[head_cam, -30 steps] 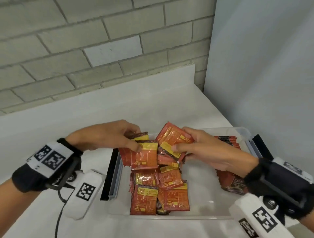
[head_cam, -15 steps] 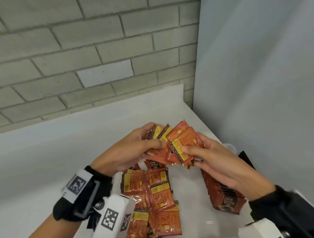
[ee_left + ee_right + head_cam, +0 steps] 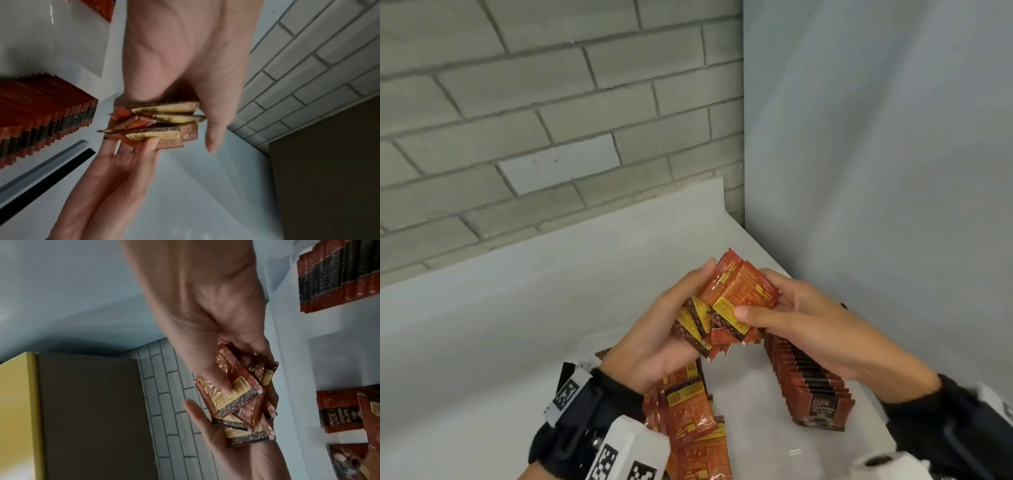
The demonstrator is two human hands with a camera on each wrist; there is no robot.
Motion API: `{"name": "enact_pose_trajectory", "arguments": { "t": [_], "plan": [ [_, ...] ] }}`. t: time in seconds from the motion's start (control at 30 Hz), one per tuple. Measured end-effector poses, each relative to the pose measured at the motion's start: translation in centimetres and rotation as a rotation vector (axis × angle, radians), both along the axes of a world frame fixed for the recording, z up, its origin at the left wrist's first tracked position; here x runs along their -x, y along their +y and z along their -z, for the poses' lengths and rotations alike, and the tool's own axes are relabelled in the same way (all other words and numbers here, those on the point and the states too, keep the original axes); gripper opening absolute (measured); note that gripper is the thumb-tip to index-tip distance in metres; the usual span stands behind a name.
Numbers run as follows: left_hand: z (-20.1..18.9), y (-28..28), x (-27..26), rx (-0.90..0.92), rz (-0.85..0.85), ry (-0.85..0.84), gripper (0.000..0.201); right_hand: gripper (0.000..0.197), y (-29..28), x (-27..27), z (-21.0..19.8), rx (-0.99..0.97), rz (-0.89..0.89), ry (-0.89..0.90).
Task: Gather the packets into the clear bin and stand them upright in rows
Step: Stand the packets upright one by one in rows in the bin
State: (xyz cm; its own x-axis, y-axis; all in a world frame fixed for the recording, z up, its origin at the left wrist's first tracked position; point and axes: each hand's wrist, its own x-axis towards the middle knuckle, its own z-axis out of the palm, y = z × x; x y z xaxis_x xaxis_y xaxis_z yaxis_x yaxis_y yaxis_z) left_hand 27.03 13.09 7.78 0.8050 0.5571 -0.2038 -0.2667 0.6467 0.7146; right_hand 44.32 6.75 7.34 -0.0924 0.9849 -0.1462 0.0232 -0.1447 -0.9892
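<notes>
Both hands hold one bunch of red-and-yellow packets (image 3: 736, 301) above the clear bin (image 3: 756, 404). My left hand (image 3: 678, 329) grips the bunch from the left, thumb and fingers round it. From the right, my right hand (image 3: 787, 315) holds it, thumb across the front packet. The same bunch (image 3: 156, 123) shows in the left wrist view, and the bunch (image 3: 242, 399) shows again in the right wrist view. A row of upright packets (image 3: 808, 380) stands along the bin's right side. Several loose packets (image 3: 688, 421) lie flat at the bin's left.
The bin sits on a white counter (image 3: 482, 342) in a corner. A brick wall (image 3: 534, 120) rises behind and a pale panel (image 3: 876, 171) stands to the right. The bin's dark lid edge (image 3: 45, 177) shows beside the upright row (image 3: 41, 116).
Both hands lifted the bunch of packets up out of the bin and drew them together into one stack. The view has tilted upward and closer.
</notes>
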Motion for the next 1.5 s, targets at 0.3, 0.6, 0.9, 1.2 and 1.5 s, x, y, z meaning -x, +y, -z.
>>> {"name": "enact_pose_trajectory", "arguments": {
  "t": [0.3, 0.6, 0.9, 1.2, 1.5],
  "plan": [
    [1.3, -0.6, -1.7, 0.024, -0.143, 0.096, 0.043, 0.079, -0.2, 0.9, 0.5, -0.015, 0.121, -0.037],
    [2.2, -0.1, -1.4, -0.015, -0.144, 0.025, 0.027, 0.045, -0.1, -1.1, 1.0, -0.209, 0.368, -0.171],
    [2.8, -0.1, -1.3, -0.195, 0.024, 0.228, 0.035, 0.054, 0.2, -1.6, 0.1, -0.202, 0.204, -0.373],
    [3.0, 0.0, -1.2, -0.239, 0.051, 0.284, 0.038, 0.051, 0.4, -1.8, -0.3, -0.069, 0.097, -0.349],
    [2.9, 0.9, -1.0, -0.207, -0.227, 0.186, 0.043, 0.045, -0.6, -2.2, 0.8, 0.091, 0.316, -0.046]
  ]
}}
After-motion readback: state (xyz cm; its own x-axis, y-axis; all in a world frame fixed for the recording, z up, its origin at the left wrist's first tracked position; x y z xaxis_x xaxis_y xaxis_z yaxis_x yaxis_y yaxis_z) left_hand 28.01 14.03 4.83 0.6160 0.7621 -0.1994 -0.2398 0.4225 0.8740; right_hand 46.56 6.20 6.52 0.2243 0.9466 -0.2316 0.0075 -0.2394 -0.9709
